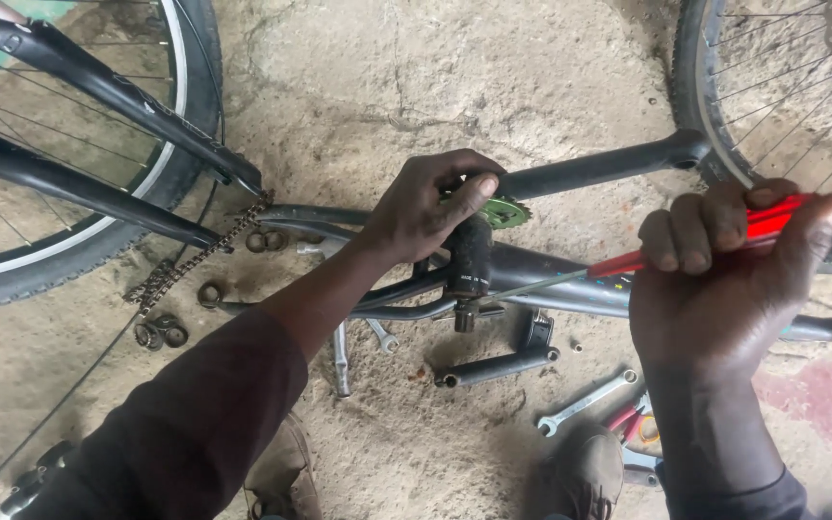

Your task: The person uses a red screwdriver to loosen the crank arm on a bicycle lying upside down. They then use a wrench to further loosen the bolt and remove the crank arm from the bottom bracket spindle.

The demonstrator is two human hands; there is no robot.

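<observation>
bottom bracket shell (471,258) of a dark bicycle frame (570,289), lying on its side on the rough concrete floor (387,87), at the middle of the view where the tubes meet. gripped from above by the left hand (430,207), fingers wrapped over the top of the shell and thumb pressed along its side, seemingly to keep the frame from rolling or shifting. just behind the thumb, a small green toothed ring (506,213), partly hidden.

poked at from the right by a red-handled screwdriver (628,262), its thin shaft slanting down to the lower end of the shell, tip at or touching the opening there. clenched in the right hand (724,279), all fingers closed round the red handle, thumb laid along it, probably for steady leverage at a low angle.

further out: black crank arm (604,166) running off to the right from the shell toward the right wheel (772,96). loose crank arm (496,367) lying on the floor just below the frame, apart from it. beside that, open-ended spanners (585,400) and a red-handled tool (628,419), near the right wrist, kept within reach by the look of it. another spanner (382,337) and a metal rod under the left forearm.

to the left, a slack rusty chain (195,258) draped off the stays, rings and bearing cups (161,332) scattered near it. left wheel (69,154) with its spokes filling the upper left corner. shoes (580,472) at the bottom edge, either side of the tools.
</observation>
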